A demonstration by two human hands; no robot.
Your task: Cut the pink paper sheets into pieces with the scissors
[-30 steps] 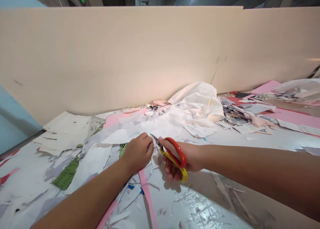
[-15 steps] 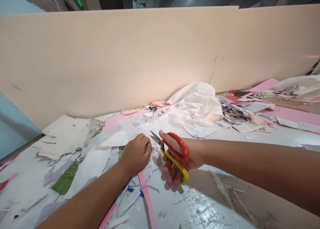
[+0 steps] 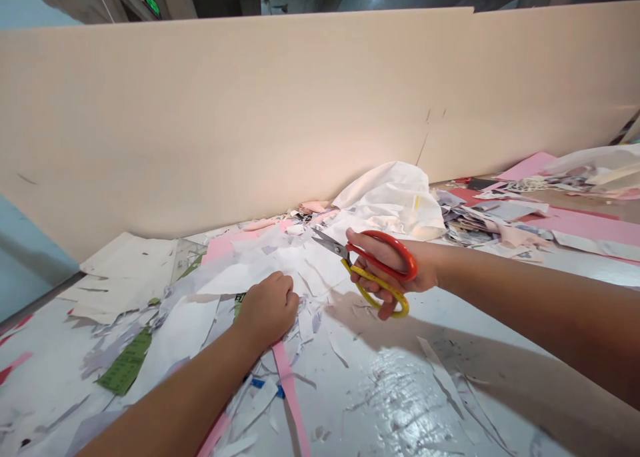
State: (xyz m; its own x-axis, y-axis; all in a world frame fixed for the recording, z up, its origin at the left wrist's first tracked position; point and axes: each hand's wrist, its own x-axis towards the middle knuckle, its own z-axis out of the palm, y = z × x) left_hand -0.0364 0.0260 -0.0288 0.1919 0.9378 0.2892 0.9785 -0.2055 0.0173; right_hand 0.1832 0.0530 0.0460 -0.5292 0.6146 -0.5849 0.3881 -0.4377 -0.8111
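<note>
My right hand point(image 3: 377, 264) is wrapped through the handles of a pair of scissors point(image 3: 333, 245), one handle red and the other yellow. The blades are slightly parted and point up and left, above the paper scraps. Lower and to the left, my left hand point(image 3: 270, 310) is closed in a fist on the pile of scraps. Whatever its fingers hold, if anything, is hidden. From beneath that fist a pink paper strip point(image 3: 290, 394) runs towards me. White paper sheets point(image 3: 230, 274) lie just beyond the left hand.
A tall cream board point(image 3: 225, 124) stands along the back. Against it rests a crumpled white bag point(image 3: 390, 190). Stacked scraps point(image 3: 480, 224) and pink sheets point(image 3: 590, 227) lie at right. A green paper piece point(image 3: 127, 364) and white sheets point(image 3: 130, 270) lie at left.
My right hand has moved up and to the right with the scissors, away from my left hand. The left fist has stayed nearly in place on the scraps.
</note>
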